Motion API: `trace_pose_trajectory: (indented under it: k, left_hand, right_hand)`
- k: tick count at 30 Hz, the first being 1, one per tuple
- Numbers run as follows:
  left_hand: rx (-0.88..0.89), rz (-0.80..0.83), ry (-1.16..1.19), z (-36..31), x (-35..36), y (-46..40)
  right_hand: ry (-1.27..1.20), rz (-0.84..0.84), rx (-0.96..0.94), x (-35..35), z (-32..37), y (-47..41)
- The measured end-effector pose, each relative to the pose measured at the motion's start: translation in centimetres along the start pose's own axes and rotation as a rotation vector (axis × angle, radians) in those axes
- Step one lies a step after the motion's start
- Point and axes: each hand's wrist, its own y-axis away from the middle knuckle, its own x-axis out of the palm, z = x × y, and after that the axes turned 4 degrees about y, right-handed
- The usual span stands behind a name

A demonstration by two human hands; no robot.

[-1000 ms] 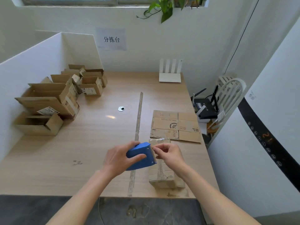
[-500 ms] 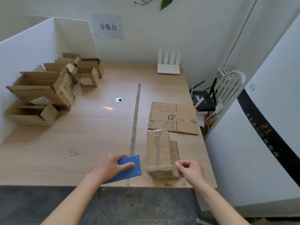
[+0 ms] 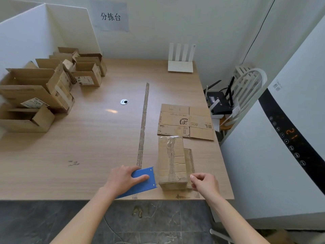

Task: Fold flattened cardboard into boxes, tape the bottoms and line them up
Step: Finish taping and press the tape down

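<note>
Box (image 3: 172, 161) lies taped-bottom up at counter (image 3: 88, 147) near edge; left hand (image 3: 123, 178) grips tape dispenser (image 3: 142, 182); right hand (image 3: 204, 182) loosely curled beside, apparently ready to turn it

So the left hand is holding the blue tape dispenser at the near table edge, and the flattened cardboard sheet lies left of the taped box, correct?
Not quite. The head view shows the left hand holding the blue tape dispenser at the near edge, but the flattened cardboard sheet lies beyond the taped brown cardboard box, farther from the person, not left of it.
</note>
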Motion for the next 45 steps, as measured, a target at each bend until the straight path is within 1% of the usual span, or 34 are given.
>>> trace_pose_trajectory:
  k: [3, 6, 8, 10, 11, 12, 14, 17, 22, 27, 30, 38, 42, 45]
  left_hand:
    - [0.011, 0.015, 0.002, -1.4, 1.1, -0.8]
    - [0.0, 0.022, 0.018, -1.9, 1.8, -1.5]
    - [0.007, 0.041, 0.019, -1.7, 1.9, -1.8]
    - [0.034, 0.037, 0.016, -2.0, 1.8, -2.1]
    - [0.045, 0.031, 0.009, -2.5, 1.8, -2.2]
    - [0.055, 0.028, -0.001, -3.1, 1.7, -2.4]
    - [0.065, 0.023, -0.018, -3.7, 2.0, -2.7]
    - [0.058, 0.039, -0.008, -3.2, 1.9, -2.7]
    - [0.077, 0.058, -0.007, -1.8, 0.3, -2.4]
    - [0.132, 0.044, -0.119, -1.9, -0.1, -2.7]
    - [0.148, 0.04, -0.136, -1.9, -0.6, -2.7]
    - [0.093, 0.027, -0.079, -1.8, -0.2, -2.2]
    - [0.096, 0.004, -0.17, -2.3, 0.7, -2.4]
    - [0.105, -0.069, -0.245, -3.7, 2.1, -3.3]
  right_hand:
    - [0.016, -0.004, 0.085, 1.1, -0.7, -0.8]
    - [0.231, 0.034, 0.092, 0.7, -0.5, -1.7]
    - [0.357, -0.011, 0.022, -0.1, 0.1, -1.8]
    - [0.31, -0.074, -0.169, 0.4, 1.3, -1.2]
    - [0.297, -0.046, -0.234, 1.3, 2.0, -0.7]
    - [0.32, 0.016, -0.24, 2.3, 2.7, -0.1]
    - [0.49, 0.118, -0.156, 4.4, 2.9, 0.6]
    - [0.638, 0.099, -0.169, 5.1, 1.9, 0.3]
    - [0.678, 0.131, -0.16, 4.8, 2.1, 0.0]
    - [0.693, 0.119, -0.174, 4.9, 2.0, -0.2]
    - [0.707, 0.1, -0.175, 5.0, 1.9, -0.4]
    - [0.727, 0.073, -0.187, 5.1, 1.8, -0.2]
    - [0.716, 0.06, -0.197, 5.3, 1.9, 0.1]
    - [0.726, 0.028, -0.184, 5.3, 2.1, 0.3]
